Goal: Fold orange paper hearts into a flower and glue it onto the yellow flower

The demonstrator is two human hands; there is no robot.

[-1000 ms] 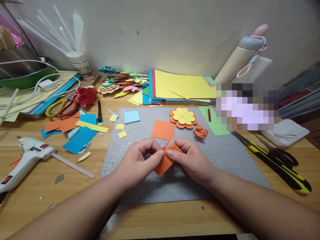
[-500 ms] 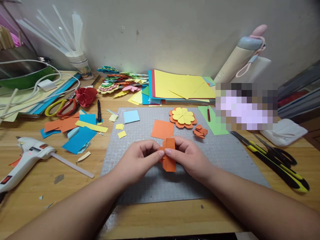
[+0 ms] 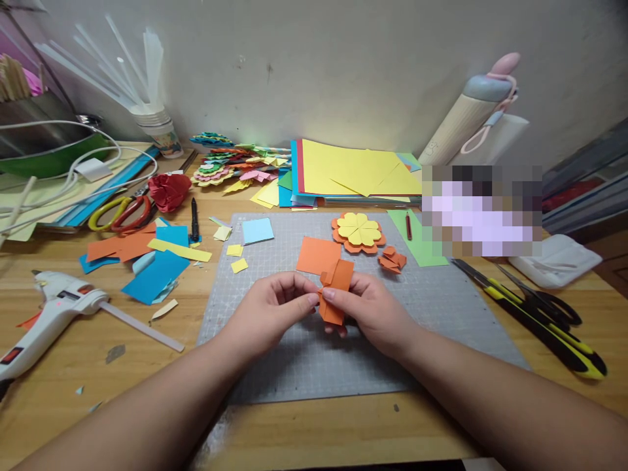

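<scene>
A folded piece of orange paper (image 3: 338, 297) is held above the grey cutting mat (image 3: 275, 376), tilted a little to the right at its top. My right hand (image 3: 375, 304) grips it, thumb on the front and fingers behind. At its left edge my left hand (image 3: 282, 304) pinches with thumb and forefinger. Just beyond lies a flat orange paper square (image 3: 316, 254). A yellow and orange paper flower (image 3: 360, 232) rests farther back on the mat, with a small folded orange piece (image 3: 392, 260) to its right.
On the left lie a white glue gun (image 3: 59, 304), blue paper scraps (image 3: 157, 278) and red-and-yellow-handled scissors (image 3: 130, 212). A yellow-black utility knife (image 3: 544, 327) and black scissors (image 3: 554, 304) lie right. Stacked coloured paper (image 3: 353, 167) and a tilted bottle (image 3: 461, 121) stand by the wall.
The folded orange paper has tipped, its top now leaning right and slightly higher. My right fingertips show beneath it now. My left hand has barely moved.
</scene>
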